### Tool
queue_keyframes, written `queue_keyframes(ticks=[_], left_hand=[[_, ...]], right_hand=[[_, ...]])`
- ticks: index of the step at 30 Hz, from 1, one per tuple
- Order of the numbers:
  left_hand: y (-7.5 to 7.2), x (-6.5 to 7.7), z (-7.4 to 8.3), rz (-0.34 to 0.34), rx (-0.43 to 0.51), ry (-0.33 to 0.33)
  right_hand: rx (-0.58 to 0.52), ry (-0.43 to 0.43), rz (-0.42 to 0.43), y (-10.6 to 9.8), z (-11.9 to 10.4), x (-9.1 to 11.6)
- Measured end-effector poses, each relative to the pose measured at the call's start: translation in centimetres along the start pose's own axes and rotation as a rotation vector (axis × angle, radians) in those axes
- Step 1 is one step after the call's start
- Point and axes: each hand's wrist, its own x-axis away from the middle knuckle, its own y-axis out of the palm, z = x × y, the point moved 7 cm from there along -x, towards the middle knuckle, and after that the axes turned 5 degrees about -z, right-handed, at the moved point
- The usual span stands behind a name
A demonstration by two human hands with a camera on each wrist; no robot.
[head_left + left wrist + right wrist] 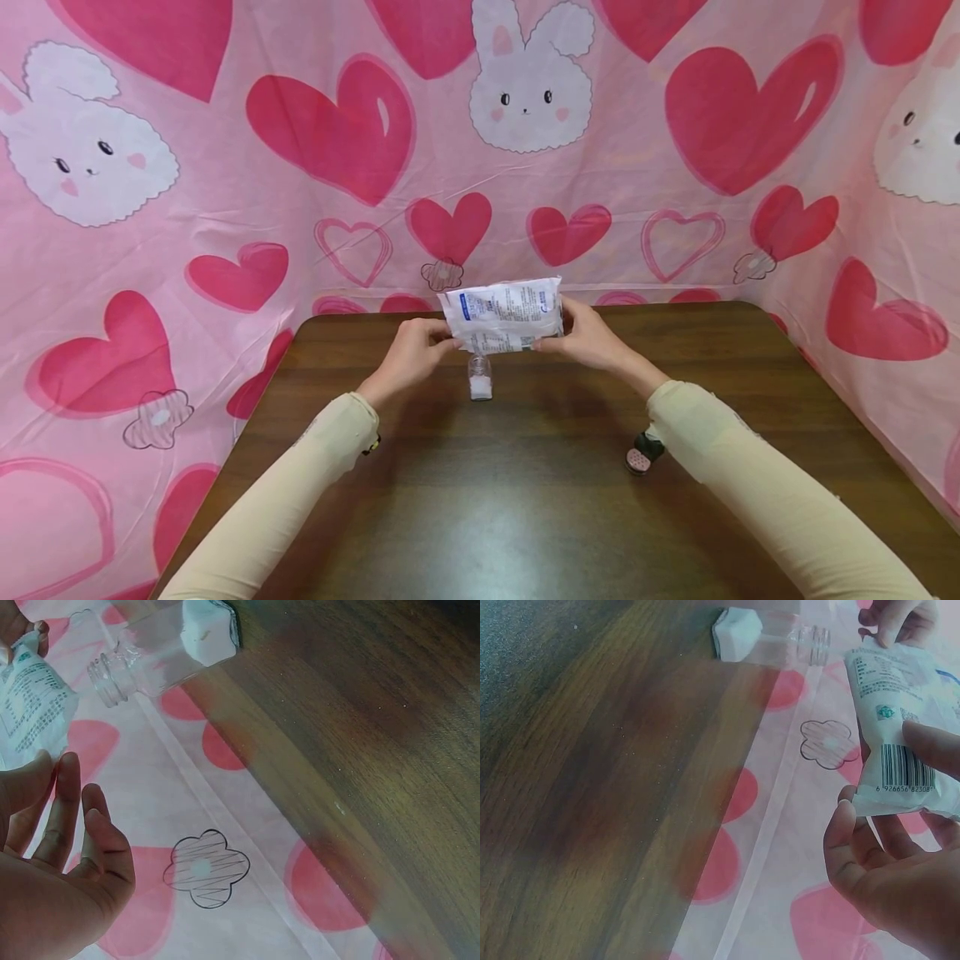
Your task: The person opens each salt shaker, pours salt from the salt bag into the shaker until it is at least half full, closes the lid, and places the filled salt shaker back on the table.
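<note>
A white printed packet (504, 317) is held between both hands above the far part of the table. My left hand (411, 348) pinches its left end between thumb and fingers. At the other end my right hand (594, 335) grips it, thumb on the printed face and fingers behind; a barcode shows near that thumb in the right wrist view. Under the packet stands a small clear bottle (480, 380), upright and uncapped, its threaded neck (109, 679) close below the packet's lower edge. White contents (737, 634) fill the bottom of the bottle.
To the right, beside the right sleeve (720, 442), lies a small dark cap (640, 458) with a pink dotted face. The brown wooden table (465, 500) ends at a pink cloth (525, 179) printed with hearts and rabbits, which hangs behind and at both sides.
</note>
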Motion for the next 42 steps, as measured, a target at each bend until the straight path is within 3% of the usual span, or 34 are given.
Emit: queue_keyframes(ticks=[17,42], left_hand=[[-0.1,-0.04,0.02,0.005,-0.008,0.013],[0.0,0.26,0.1,-0.01,0.0,-0.018]], right_hand=[[0.015,0.001,0.006,-0.07,-0.15,-0.05],[-0.006,-0.021,-0.008,0.03,-0.22,-0.05]])
